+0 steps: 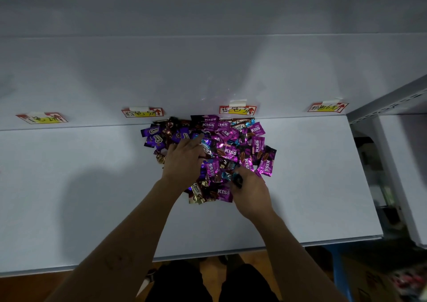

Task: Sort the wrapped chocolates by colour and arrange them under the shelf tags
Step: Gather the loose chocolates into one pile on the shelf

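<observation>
Head view: chocolate pile (231, 140) half covered; I can't read the tags (238, 110).
Left hand (184, 157) lies flat on it; right hand (253, 194) pinches a dark chocolate (238, 179).

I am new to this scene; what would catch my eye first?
A pile of wrapped chocolates, mostly purple, lies mid-shelf against the back wall. The left hand rests on it and the right hand pinches one dark piece at its near edge. Four handwritten tags line the wall above.

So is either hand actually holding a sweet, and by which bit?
The right hand pinches one dark wrapped chocolate by its near end. The left hand rests on the pile; whether it grips anything cannot be told.
</observation>
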Tool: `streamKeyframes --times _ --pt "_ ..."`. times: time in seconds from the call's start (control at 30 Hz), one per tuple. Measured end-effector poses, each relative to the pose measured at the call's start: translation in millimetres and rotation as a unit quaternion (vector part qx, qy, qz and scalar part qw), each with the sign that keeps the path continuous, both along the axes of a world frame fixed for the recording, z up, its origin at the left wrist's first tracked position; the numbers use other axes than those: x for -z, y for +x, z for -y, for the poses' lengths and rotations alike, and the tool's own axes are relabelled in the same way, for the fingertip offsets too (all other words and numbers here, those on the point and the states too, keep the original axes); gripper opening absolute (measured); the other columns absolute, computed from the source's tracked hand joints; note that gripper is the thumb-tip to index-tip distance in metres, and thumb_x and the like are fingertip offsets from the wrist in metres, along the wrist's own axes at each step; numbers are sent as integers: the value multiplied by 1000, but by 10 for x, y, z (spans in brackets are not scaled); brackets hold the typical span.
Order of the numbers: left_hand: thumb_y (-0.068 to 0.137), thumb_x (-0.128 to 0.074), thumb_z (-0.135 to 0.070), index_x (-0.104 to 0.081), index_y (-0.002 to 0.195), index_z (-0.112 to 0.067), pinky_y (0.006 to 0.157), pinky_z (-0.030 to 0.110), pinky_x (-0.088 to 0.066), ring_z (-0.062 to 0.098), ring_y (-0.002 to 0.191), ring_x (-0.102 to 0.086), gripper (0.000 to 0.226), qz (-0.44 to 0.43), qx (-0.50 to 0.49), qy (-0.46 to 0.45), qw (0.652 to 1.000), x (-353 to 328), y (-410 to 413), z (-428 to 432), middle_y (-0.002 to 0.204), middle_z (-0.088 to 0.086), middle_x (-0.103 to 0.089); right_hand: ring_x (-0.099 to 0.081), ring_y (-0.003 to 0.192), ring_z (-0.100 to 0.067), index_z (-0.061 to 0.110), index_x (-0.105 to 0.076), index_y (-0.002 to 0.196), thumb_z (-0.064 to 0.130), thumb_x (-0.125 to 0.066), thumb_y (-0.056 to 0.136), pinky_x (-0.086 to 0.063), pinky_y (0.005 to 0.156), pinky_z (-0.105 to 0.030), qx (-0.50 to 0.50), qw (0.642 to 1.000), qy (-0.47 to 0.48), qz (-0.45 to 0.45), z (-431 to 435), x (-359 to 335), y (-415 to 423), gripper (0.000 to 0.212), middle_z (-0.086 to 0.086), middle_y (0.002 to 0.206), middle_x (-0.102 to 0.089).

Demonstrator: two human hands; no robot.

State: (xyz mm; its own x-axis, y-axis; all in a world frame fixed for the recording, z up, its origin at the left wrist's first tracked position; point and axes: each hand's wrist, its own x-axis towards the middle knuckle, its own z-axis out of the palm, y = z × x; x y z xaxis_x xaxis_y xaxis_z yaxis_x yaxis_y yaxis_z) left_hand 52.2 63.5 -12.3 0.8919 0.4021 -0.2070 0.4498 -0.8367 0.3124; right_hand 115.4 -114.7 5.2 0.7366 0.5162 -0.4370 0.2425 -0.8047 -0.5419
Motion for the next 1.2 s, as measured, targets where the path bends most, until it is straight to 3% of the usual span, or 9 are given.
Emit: streamKeyframes --times 0.07,0.23,0.4,0.57,0.77,0.87,0.93,1.03,1.2 --pt "95 -53 -23 -65 106 -20 101 45 -29 23 129 -38 17 -20 26 29 999 14 30 -18 148 -6 -42 -62 95 -20 17 -59 119 19 -61 92 -53 78 -31 -6 1000 -8 2 2 4 -5 27 -3 112 -65" --pt "93 -54 -26 -66 102 -18 98 45 -32 25 118 -46 16 -14 6 70 997 33 43 -56 117 2 -61 -63 96 -22 16 -58 122 20 -58 93 -51 78 -30 12 999 -31 8 -26 23 -20 29 -4 111 -66" --pt "96 -50 -23 -61 106 -16 100 42 -33 23 116 -48 17 -32 7 36 999 26 21 -79 125 4 -54 -63 95 -22 16 -59 123 14 -58 92 -53 78 -32 23 1000 -17 2 -68 52 -53 31 -5 114 -65" --pt "94 -51 -22 -59 110 -17 102 42 -31 22 116 -48 18 -50 16 50 997 1 5 -49 121 3 -57 -55 118 -21 14 -59 127 13 -55 93 -48 93 -32 -28 999 -6 45 -205 106 -15 35 1 137 -52" --pt "87 -62 -9 -60 101 -16 97 44 -35 24 97 -58 17 33 -60 -43 997 37 -35 -54 101 2 -60 -59 106 -23 15 -58 127 14 -54 91 -53 86 -34 -38 997 -43 56 -149 165 -77 37 -3 123 -60" --pt "87 -64 -6 -55 118 -20 95 50 -44 20 90 -62 35 86 -165 -158 970 -28 -60 -17 95 -1 -61 -60 106 -24 16 -59 126 18 -55 91 -54 85 -35 7 998 -36 52 -67 181 -102 35 -4 122 -61" --pt "90 -61 -9 -58 119 -15 90 46 -49 25 93 -61 30 97 -204 -181 957 -71 -109 9 103 7 -60 -61 104 -24 16 -59 125 19 -55 91 -53 83 -33 24 998 -41 45 -66 183 -85 35 -4 120 -62" --pt "92 -60 -12 -64 103 -6 84 44 -49 25 91 -56 14 111 -191 -158 962 -133 -206 64 103 10 -58 -61 104 -23 20 -59 128 21 -54 93 -53 80 -32 15 997 -67 33 -147 169 -22 36 -3 123 -59" --pt "93 -61 -17 -63 104 -7 69 10 -39 9 85 -52 15 129 -219 -193 948 -239 -332 214 101 -2 -53 -54 119 -19 27 -59 129 22 -56 94 -52 82 -29 -14 997 -56 58 -279 159 23 36 2 146 -42"
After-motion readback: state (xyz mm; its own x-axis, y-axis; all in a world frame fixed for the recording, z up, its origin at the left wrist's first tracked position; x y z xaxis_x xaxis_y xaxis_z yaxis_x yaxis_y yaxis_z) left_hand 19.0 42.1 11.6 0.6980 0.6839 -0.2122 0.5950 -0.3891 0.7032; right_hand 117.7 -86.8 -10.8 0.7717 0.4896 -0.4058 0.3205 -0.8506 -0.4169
